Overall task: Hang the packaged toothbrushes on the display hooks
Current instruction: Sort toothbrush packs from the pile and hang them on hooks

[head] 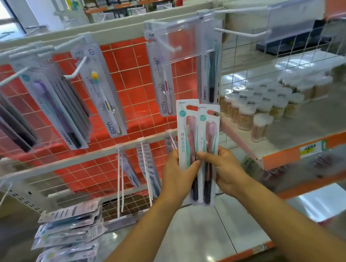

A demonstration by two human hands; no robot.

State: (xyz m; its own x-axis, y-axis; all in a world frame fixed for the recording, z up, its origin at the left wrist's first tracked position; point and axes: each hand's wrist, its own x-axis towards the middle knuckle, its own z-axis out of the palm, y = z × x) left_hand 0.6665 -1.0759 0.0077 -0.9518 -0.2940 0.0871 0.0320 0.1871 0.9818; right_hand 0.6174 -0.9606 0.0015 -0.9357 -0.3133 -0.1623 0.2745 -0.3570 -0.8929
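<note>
Shop aisle, wire grid over red backing. Left hand and right hand both pinch two toothbrush packs (pink heads, printed NO.911), upright below a hook. Hung packs read ECM and Hane. Right shelf: lidded jars of thin sticks. Loose packs are piled lower left.

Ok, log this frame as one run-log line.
stage: pre-hang | left hand: grips left pack | right hand: grips right pack | both: upright, overlapping, unhung | bare hook: above
</note>
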